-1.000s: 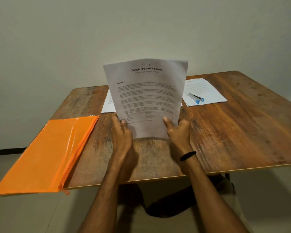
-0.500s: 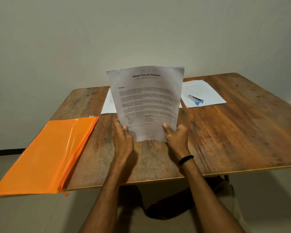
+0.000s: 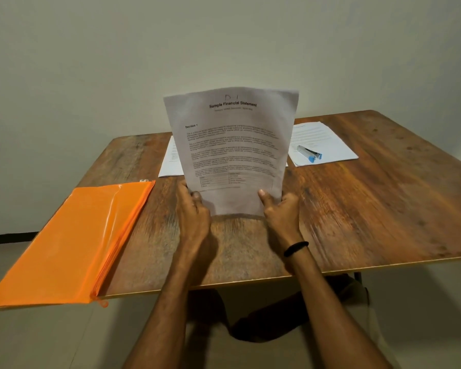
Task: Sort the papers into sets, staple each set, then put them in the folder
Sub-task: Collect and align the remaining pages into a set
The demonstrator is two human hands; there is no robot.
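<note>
Papers [image 3: 232, 145]: one set pinched in left hand [image 3: 194, 217] and right hand [image 3: 280, 217] fingers [image 3: 263, 196]; two piles [image 3: 171, 161] [image 3: 328, 137], one stapler [image 3: 309, 153], one folder [image 3: 72, 243].

Dim, warm indoor light, looks overhead: flat sheets [image 3: 330, 139] on the surface [image 3: 383, 209] read brighter than the upright held sheet [image 3: 232, 145], whose face is grey. Soft shadow on the wood at its foot and beside the left hand [image 3: 194, 217]. White glare streak down the orange folder [image 3: 64, 249]. Title legible, body text smeared; front grain motion-blurred. The wall [image 3: 91, 75] darkens toward corners, surface edges bow from the wide lens
</note>
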